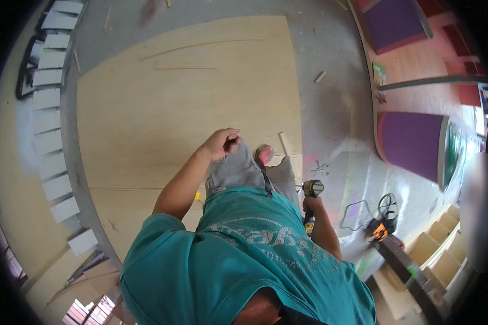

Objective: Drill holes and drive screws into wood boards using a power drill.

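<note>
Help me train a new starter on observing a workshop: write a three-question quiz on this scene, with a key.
1. Multiple choice: which hand grips the yellow-and-black power tool?
A) left
B) right
C) both

2. True or false: a row of white rectangular pieces runs along the left side of the picture.

3. Fill in the blank: the person wears a ____ shirt with a pale print on it.

Key:
1. B, the right hand.
2. True.
3. Teal.
</note>
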